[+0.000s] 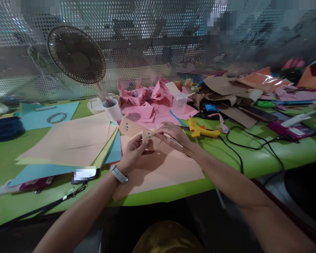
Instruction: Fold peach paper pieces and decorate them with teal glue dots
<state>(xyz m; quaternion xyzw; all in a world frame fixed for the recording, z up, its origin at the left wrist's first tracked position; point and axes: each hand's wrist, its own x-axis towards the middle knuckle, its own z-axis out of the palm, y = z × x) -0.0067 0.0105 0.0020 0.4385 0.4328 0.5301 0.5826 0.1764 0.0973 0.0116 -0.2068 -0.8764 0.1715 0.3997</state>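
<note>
My left hand (131, 151), with a watch on its wrist, is closed on a small peach paper piece (152, 143) marked with blue dots. My right hand (175, 133) meets the piece's right side, its fingers pinched round a thin pale stick (177, 142) that slants down past the palm. The stick's tip is too small to make out. Behind my left hand lies another peach paper piece (133, 127) with blue dots. A large peach sheet (171, 172) spreads on the green table beneath both hands.
Left are stacked paper sheets (68, 137), a phone (84, 174), a white cup (112, 109) and a fan (77, 56). Pink folded papers (139, 95) and a clear cup (179, 102) sit behind. Right are a yellow glue gun (202, 129), its black cord (239, 158) and brown paper (223, 86).
</note>
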